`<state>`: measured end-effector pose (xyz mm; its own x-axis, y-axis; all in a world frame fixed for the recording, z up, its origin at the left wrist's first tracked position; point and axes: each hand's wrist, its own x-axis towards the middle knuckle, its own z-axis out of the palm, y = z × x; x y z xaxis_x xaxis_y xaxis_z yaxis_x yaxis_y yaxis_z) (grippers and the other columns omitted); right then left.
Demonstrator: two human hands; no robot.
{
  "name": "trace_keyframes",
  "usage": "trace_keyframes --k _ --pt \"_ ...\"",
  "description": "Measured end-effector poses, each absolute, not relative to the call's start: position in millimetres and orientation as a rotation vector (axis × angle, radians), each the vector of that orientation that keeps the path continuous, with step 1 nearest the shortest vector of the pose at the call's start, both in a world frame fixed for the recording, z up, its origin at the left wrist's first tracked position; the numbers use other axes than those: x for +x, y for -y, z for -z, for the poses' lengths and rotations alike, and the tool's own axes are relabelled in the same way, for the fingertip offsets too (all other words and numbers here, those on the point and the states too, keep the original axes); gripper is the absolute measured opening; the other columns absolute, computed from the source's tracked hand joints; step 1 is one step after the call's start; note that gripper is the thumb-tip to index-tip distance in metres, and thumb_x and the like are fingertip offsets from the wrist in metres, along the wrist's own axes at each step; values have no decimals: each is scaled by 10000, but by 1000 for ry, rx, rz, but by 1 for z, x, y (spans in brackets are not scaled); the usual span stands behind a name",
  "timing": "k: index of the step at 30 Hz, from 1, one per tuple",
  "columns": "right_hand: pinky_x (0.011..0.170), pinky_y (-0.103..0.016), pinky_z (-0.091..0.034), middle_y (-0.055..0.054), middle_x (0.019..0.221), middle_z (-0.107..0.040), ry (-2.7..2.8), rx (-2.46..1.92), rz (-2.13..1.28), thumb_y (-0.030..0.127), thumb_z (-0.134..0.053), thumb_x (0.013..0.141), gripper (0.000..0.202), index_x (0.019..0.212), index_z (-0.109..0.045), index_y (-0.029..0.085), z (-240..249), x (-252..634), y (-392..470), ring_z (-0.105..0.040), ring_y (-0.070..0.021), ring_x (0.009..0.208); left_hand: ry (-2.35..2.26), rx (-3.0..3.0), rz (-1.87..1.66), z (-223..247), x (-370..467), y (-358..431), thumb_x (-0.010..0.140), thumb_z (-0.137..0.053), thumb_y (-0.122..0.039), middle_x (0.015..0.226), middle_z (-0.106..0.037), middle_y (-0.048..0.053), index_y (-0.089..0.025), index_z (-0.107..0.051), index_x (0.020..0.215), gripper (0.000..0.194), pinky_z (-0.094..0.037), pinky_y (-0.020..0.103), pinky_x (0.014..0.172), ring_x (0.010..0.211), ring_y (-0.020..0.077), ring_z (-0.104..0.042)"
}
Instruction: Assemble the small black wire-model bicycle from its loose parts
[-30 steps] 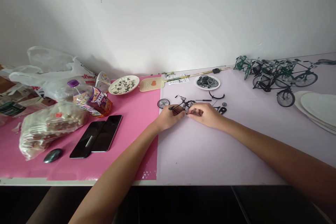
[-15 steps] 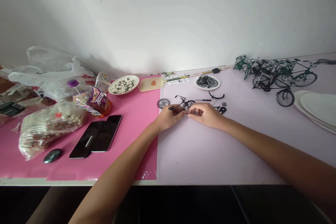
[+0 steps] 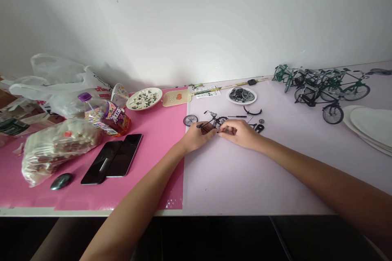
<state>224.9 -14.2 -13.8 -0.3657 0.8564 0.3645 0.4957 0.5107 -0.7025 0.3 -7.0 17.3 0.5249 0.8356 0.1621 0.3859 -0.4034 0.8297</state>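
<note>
A black model bicycle (image 3: 210,124) with silver handlebars and one spoked wheel is held low over the table between my hands. My left hand (image 3: 199,135) is closed on its frame, near the saddle end. Close beside it, my right hand (image 3: 240,133) has thumb and fingertips pinched at the bicycle's wheel; any small part between them is hidden. A loose spoked wheel (image 3: 190,120) lies just left of the bicycle. Past my right hand are a screwdriver (image 3: 237,116), a curved black strip (image 3: 252,112), a small round part (image 3: 261,121) and a black chain-cover-like piece (image 3: 259,128).
A plate of black wheels (image 3: 241,96) sits behind. Several assembled model bicycles (image 3: 324,85) and stacked white plates (image 3: 370,126) are at right. At left are a plate of small parts (image 3: 144,99), a patterned tray (image 3: 176,98), a drink bottle (image 3: 107,116), two phones (image 3: 122,159) and plastic bags (image 3: 61,144).
</note>
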Motion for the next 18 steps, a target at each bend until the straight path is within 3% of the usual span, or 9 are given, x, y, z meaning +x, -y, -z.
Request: trace_keyframes --k 18 --pt "556 -255 -432 -11 740 -688 2034 -1078 -622 319 -713 874 109 890 -736 214 16 225 13 -560 -141 604 -979 1995 -745 -19 1 8 917 -590 -425 680 -376 -37 -194 -456 686 353 -313 271 616 671 123 -345"
